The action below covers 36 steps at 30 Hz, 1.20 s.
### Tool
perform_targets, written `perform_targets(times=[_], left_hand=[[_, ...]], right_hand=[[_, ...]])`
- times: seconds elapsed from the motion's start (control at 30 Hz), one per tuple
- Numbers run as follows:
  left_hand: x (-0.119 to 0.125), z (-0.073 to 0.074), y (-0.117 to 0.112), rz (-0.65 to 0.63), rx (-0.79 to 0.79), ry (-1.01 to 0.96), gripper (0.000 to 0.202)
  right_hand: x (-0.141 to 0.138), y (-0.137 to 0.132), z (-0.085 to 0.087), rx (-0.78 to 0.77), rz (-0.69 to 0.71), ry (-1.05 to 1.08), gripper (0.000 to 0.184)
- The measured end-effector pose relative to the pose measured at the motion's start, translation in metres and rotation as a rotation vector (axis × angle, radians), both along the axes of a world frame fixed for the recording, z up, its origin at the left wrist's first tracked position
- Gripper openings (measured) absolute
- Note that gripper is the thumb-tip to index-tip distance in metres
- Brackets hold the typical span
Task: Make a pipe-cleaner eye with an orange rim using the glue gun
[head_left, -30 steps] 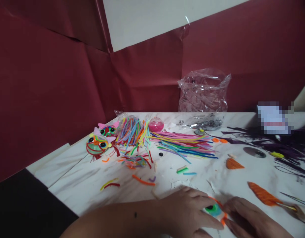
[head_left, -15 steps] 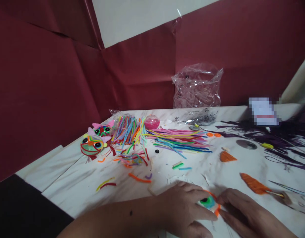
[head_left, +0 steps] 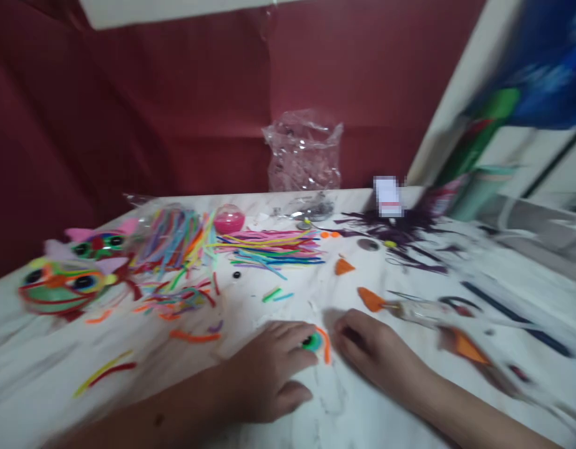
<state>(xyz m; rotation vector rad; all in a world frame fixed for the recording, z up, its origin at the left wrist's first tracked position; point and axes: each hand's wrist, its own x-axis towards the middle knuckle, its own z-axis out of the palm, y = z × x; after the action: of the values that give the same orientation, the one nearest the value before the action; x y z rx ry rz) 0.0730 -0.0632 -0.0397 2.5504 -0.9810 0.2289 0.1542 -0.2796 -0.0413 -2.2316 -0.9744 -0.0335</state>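
Note:
A small craft eye [head_left: 312, 341], green and blue round a black centre, lies low in the middle of the table. An orange pipe cleaner [head_left: 326, 346] curves along its right side. My left hand [head_left: 273, 368] rests over the piece from the left, its fingers holding it down and hiding much of it. Just right of the orange strip is my right hand [head_left: 367, 343], apart from the piece. Its fingers are curled closed, and whatever they may hold is hidden. Motion blurs the picture somewhat.
Left are two decorated animal faces [head_left: 63, 284]. Behind my hands lie pipe cleaners [head_left: 273, 246], a black bead eye [head_left: 236, 274] and a pink container [head_left: 229, 219]. Right are orange pieces [head_left: 370, 299], a glue gun [head_left: 419, 310] and dark purple strips [head_left: 390, 227]. A clear bag [head_left: 306, 153] stands behind.
The view has swung right, showing more of the table's right side. My right hand has drawn away from the orange pipe cleaner. My left hand stays on the craft eye.

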Motion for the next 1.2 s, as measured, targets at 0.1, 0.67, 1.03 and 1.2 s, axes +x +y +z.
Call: perform_targets(times=[0.1,0.67,1.03,1.2], left_hand=[[0.002,-0.003,0.003,0.023,-0.081,-0.011,0.039],[0.005,-0.013,0.007,0.398,-0.256,-0.087,0.025],[0.006,-0.013,0.007,0.225,-0.21,-0.102,0.028],[0.008,-0.011,0.005,0.169,-0.156,-0.117,0.027]], right_hand=[[0.002,0.0,0.004,0.015,-0.043,0.022,0.014],[0.001,0.001,-0.005,0.132,0.166,-0.043,0.023],[0.0,0.001,-0.001,0.097,0.162,-0.054,0.026],[0.0,0.001,-0.002,0.096,0.164,-0.072,0.028]])
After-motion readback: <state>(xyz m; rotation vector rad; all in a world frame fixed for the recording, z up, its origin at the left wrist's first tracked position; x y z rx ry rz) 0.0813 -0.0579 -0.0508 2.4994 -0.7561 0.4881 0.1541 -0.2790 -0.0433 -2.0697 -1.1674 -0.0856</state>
